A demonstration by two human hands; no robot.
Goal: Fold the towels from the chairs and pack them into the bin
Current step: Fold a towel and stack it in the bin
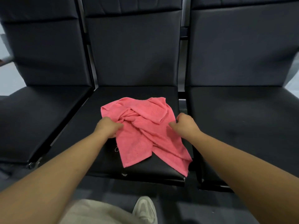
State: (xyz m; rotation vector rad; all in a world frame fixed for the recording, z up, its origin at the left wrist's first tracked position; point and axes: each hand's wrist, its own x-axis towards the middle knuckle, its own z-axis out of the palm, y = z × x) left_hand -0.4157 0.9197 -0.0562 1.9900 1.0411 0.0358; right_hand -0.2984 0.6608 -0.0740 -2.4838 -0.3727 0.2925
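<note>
"Looking through the head view, where is the towel?" asks the first.

"One pink towel [145, 130] lies crumpled on the seat of the middle chair [137, 92], with its near corners hanging over the front edge," says the second. "The left hand [107, 126] has its fingers curled into the towel's left edge, and the right hand [186, 125] pinches the right edge. Both hold cloth; neither is spread wide."

"So what makes this step go well?"

"I'd judge the job is to open the bunch out before any fold. Lift both edges together, draw the hands apart until the twisted middle gives, then lay the towel flat on the seat. Terry cloth drags on itself, so a small shake should help more than a hard pull. Find the true corners first, or the halves won't line up. There's a loose thread at the near left hem, best not snagged."

"And the counts?"

"One towel in sight. Three black chairs in a row, with the towel's chair between the left chair [40, 118] and the right chair [234, 118]. Two hands, both on bare arms. One pale shoe [144, 209] and a light trouser leg [97, 212] at the bottom. No bin shows, so I can't tell where it stands, and this towel is neither folded nor packed yet."
</note>
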